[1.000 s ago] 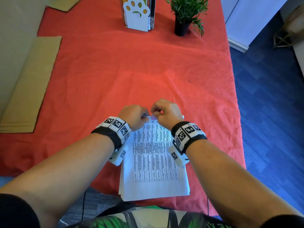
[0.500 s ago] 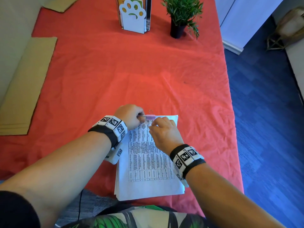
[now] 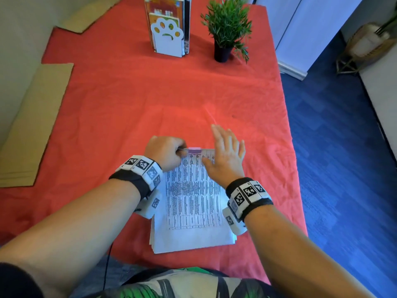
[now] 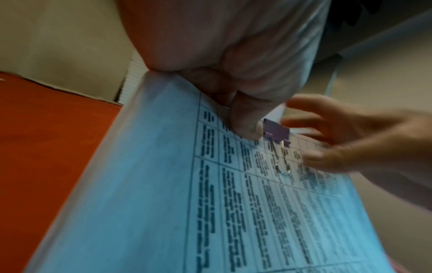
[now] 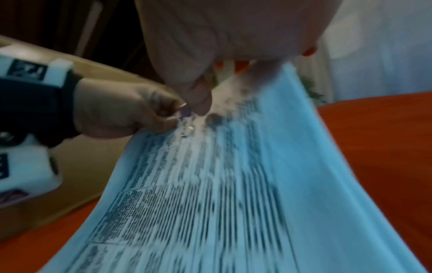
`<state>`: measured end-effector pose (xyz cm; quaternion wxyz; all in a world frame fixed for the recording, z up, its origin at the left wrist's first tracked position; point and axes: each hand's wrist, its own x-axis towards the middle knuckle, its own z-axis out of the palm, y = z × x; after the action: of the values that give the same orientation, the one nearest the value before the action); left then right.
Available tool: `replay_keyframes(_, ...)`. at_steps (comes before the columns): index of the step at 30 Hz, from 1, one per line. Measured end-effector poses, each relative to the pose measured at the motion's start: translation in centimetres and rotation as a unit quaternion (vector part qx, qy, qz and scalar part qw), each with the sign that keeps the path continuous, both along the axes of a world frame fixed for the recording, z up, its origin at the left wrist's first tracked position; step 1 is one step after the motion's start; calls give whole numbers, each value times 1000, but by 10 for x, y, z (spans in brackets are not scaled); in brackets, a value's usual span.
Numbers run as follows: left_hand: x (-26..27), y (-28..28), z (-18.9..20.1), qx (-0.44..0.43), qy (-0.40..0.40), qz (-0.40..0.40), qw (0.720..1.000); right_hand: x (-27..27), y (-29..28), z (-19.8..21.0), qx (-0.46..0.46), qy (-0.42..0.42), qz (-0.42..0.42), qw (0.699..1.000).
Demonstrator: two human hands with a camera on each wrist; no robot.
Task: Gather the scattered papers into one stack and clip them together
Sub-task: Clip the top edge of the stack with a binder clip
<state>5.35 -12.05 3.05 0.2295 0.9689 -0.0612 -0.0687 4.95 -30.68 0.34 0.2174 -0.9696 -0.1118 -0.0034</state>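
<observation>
Head view: one paper stack (image 3: 193,207), one purple clip (image 3: 195,150); left hand (image 3: 166,152) pinches it, right hand (image 3: 227,155) spread.

Left hand (image 3: 165,152) fingers curled in a pinch, right hand (image 3: 226,155) flat, fingers spread

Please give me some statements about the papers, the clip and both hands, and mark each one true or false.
1. The small purple binder clip sits on the far edge of the white printed paper stack. True.
2. The right hand pinches the clip. False: its fingers are spread and hold nothing.
3. The left hand grips the stack's far left corner beside the clip. True.
4. The papers lie scattered over the red tablecloth. False: they form one stack.
</observation>
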Motion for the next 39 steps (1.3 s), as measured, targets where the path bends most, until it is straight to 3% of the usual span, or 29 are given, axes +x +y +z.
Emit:
replay_keyframes(2,8,11,10,-28,17,18,999,-2,-11,-1,191,75,-59,977)
replay_keyframes(4,18,25,19,-44,21,34,998,-9,-21,-3,340,181,-88,919)
replay_keyframes(6,27,37,26,-51,19,59,997,-17,-29,-4,326,237,-87,911)
replay_keyframes(9,31,42,34,-74,-10,119,990,-26,-31,-8,295,210,-84,928)
replay_keyframes(12,28,33,27,-88,-48,171,980,-22,-29,-9,326,184,-129,918)
replay_keyframes(13,24,31,23,-127,-41,194,972,-19,-29,-9,343,184,-143,910)
replay_keyframes(16,4,21,7,-259,39,272,926,-11,-33,-8,368,193,-185,890)
replay_keyframes(19,-24,11,-18,-328,144,263,896,-2,-40,-1,397,202,-217,868)
replay_keyframes(21,-35,6,-28,-387,158,274,866,4,-41,0,411,219,-234,853)
replay_keyframes(27,-39,8,-33,-422,186,288,840,13,-41,4,440,238,-262,825)
replay_keyframes(32,-34,10,-39,-369,141,296,870,17,-39,2,411,252,-229,846)
replay_keyframes(39,-23,13,-42,-358,99,337,865,-2,-32,-8,399,335,-203,829)
